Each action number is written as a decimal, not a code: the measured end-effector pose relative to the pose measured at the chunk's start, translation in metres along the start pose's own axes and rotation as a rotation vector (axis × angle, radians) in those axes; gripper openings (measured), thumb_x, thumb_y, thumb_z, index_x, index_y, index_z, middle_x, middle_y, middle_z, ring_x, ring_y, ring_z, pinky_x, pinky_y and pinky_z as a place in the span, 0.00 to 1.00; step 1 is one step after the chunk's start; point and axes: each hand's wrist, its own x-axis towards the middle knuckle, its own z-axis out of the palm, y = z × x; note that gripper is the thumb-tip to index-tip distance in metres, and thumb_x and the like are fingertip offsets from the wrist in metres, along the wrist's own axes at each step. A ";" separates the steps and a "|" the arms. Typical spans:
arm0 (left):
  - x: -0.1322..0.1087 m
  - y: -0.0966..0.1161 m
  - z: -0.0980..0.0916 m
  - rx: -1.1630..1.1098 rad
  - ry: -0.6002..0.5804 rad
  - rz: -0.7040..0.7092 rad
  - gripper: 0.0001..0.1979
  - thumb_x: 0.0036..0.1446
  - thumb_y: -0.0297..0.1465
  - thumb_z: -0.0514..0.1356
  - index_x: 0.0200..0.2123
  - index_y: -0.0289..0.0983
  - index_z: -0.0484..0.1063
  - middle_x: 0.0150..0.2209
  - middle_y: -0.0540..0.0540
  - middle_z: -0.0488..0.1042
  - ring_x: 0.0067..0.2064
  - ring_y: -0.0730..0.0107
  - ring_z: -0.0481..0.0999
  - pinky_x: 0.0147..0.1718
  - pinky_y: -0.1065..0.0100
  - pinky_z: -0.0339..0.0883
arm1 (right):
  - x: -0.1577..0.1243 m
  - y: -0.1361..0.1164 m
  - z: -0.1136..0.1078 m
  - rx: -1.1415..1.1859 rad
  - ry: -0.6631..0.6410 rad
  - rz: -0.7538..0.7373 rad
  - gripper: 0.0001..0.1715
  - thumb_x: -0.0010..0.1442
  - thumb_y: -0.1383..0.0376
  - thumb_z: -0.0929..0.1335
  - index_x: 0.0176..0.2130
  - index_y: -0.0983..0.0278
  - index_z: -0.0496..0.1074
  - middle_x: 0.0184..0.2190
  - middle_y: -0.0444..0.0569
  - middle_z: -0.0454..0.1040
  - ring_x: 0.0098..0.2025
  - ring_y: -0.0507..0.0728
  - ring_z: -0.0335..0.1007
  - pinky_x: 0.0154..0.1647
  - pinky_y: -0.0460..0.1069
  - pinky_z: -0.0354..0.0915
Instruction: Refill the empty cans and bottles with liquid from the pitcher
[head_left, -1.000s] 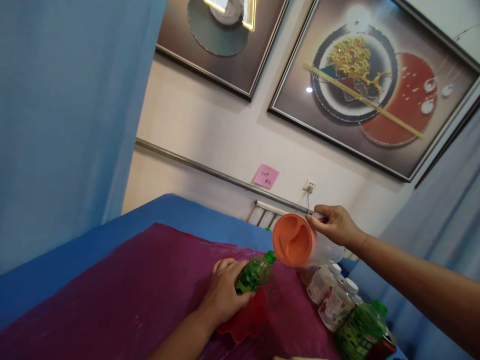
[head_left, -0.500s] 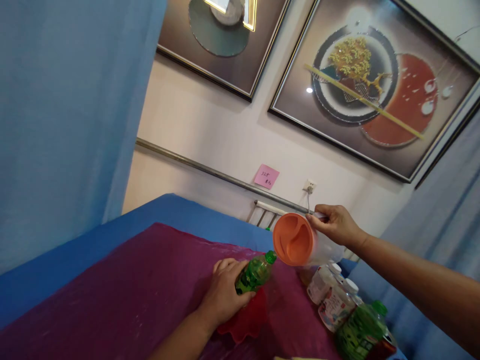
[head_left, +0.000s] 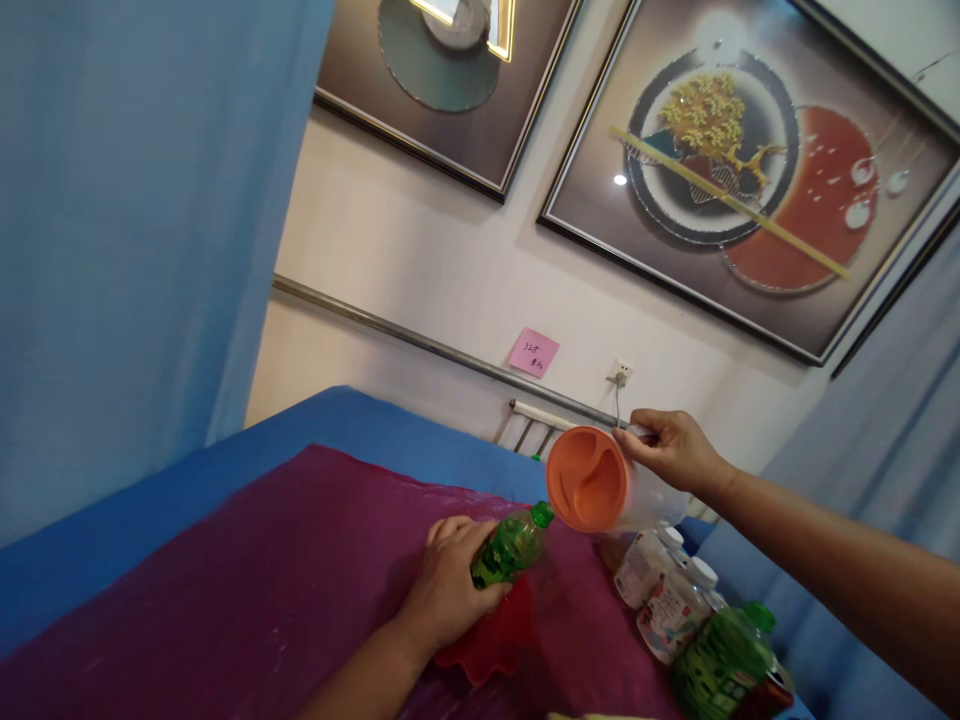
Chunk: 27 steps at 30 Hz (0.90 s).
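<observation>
My left hand (head_left: 451,580) is closed around a small green plastic bottle (head_left: 514,545), tilted with its green neck towards the right. Below the bottle, a red dish with a wavy rim (head_left: 487,645) rests on the purple sheet, partly covered by my hand. Up and to the right, my right hand (head_left: 675,450) grips the handle of a translucent pitcher with an orange lid (head_left: 587,480). The pitcher is tipped on its side, lid facing left, close to the bottle's mouth but apart from it. Whether liquid flows between them I cannot tell.
Two clear bottles with white caps (head_left: 671,610) and a larger green bottle (head_left: 724,660) stand on the right, with a dark red can (head_left: 769,695) beside them. The purple sheet (head_left: 247,580) lies over a blue cover (head_left: 345,415). A metal rail (head_left: 420,340) runs along the wall.
</observation>
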 end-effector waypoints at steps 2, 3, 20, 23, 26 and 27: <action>0.000 0.000 0.000 -0.002 -0.008 -0.004 0.31 0.40 0.30 0.71 0.51 0.45 0.75 0.48 0.46 0.78 0.53 0.52 0.69 0.57 0.54 0.56 | 0.000 0.000 0.000 0.002 -0.001 0.000 0.27 0.59 0.49 0.65 0.20 0.60 0.53 0.16 0.38 0.50 0.21 0.49 0.45 0.22 0.47 0.45; 0.000 -0.001 0.000 -0.003 -0.011 -0.005 0.31 0.40 0.30 0.71 0.51 0.45 0.74 0.48 0.46 0.78 0.53 0.52 0.69 0.57 0.54 0.56 | 0.000 0.001 0.000 0.004 -0.004 0.001 0.27 0.59 0.49 0.65 0.20 0.60 0.53 0.16 0.38 0.50 0.21 0.49 0.45 0.22 0.47 0.45; 0.000 -0.001 0.000 0.009 -0.001 0.002 0.31 0.39 0.30 0.72 0.51 0.46 0.75 0.47 0.48 0.78 0.53 0.54 0.69 0.56 0.55 0.56 | -0.001 0.002 0.000 -0.001 -0.015 0.006 0.27 0.59 0.48 0.65 0.20 0.60 0.52 0.17 0.38 0.49 0.21 0.49 0.45 0.22 0.46 0.45; 0.000 -0.001 0.000 0.010 -0.009 0.013 0.30 0.40 0.30 0.72 0.51 0.46 0.75 0.46 0.48 0.78 0.52 0.54 0.70 0.56 0.56 0.57 | -0.001 0.002 0.000 0.002 -0.021 0.014 0.27 0.59 0.48 0.65 0.20 0.59 0.52 0.17 0.38 0.49 0.21 0.49 0.45 0.22 0.47 0.45; 0.001 -0.002 0.000 0.012 -0.011 0.008 0.31 0.40 0.30 0.72 0.51 0.46 0.75 0.47 0.48 0.78 0.53 0.54 0.69 0.56 0.55 0.56 | -0.001 0.003 0.000 0.005 -0.034 0.024 0.27 0.59 0.48 0.65 0.20 0.59 0.52 0.17 0.38 0.49 0.21 0.49 0.45 0.22 0.47 0.45; 0.001 -0.002 0.000 0.012 -0.011 0.004 0.31 0.40 0.30 0.72 0.51 0.46 0.75 0.47 0.47 0.78 0.53 0.53 0.69 0.56 0.55 0.56 | -0.001 0.003 0.001 0.005 -0.036 0.026 0.27 0.59 0.48 0.65 0.20 0.59 0.52 0.17 0.38 0.49 0.21 0.49 0.45 0.22 0.47 0.45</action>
